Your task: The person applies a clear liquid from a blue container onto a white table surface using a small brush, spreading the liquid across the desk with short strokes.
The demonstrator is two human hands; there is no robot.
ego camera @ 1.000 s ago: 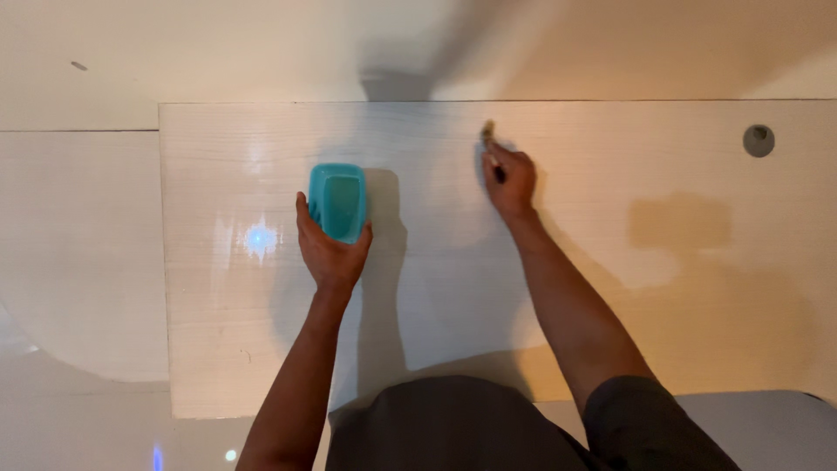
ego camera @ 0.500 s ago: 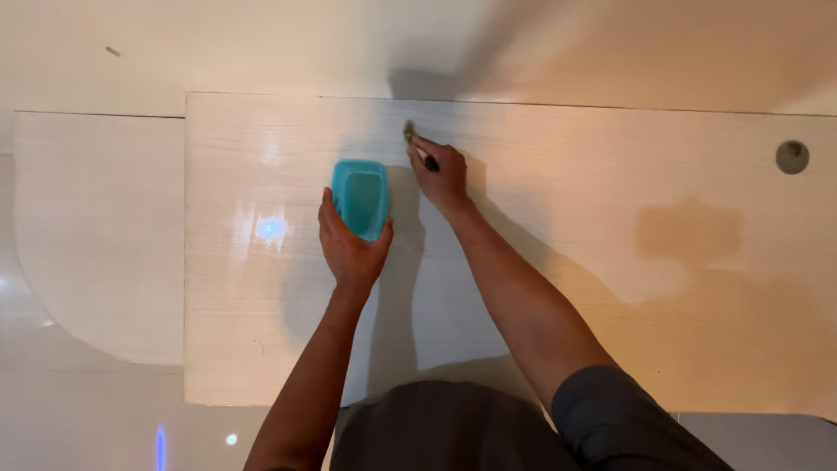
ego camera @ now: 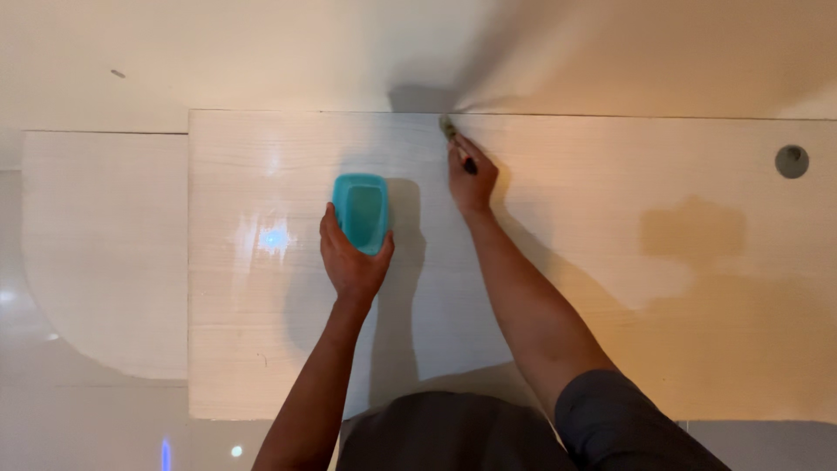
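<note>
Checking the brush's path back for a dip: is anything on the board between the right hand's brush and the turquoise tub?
Nothing visible does. The small brush in the right hand sits at the pale wooden board's far edge; only bare board separates it from the turquoise plastic tub, held by the left hand.

Glossy pale wood-grain board (ego camera: 567,262), plastic tub (ego camera: 361,209)
</note>
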